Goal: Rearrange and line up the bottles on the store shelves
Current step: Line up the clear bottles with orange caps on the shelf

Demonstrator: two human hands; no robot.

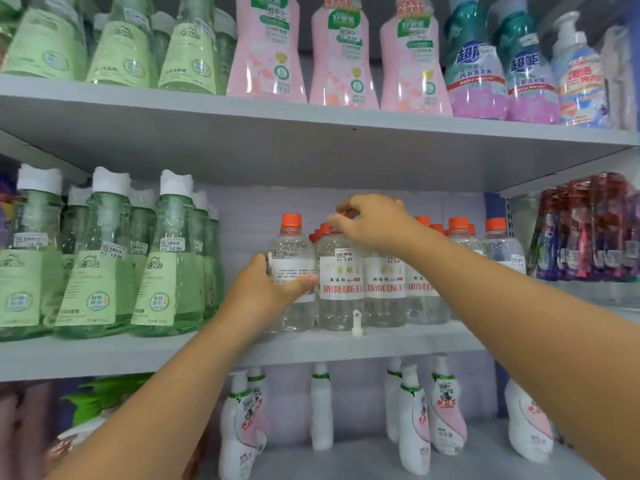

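Several clear bottles with orange caps and white labels stand on the middle shelf (311, 344). My left hand (268, 289) grips the leftmost clear bottle (294, 251) around its label, thumb across the front. My right hand (374, 223) pinches the top of the second clear bottle (341, 292), and my fingers hide its orange cap. More of these bottles (464, 237) stand to the right and behind.
Green bottles (104, 265) fill the left of the middle shelf, red and purple pouches (588, 230) the right. A small white peg (356, 322) sticks up at the shelf's front edge. Pink and teal bottles (343, 60) line the top shelf; white pump bottles (412, 420) stand below.
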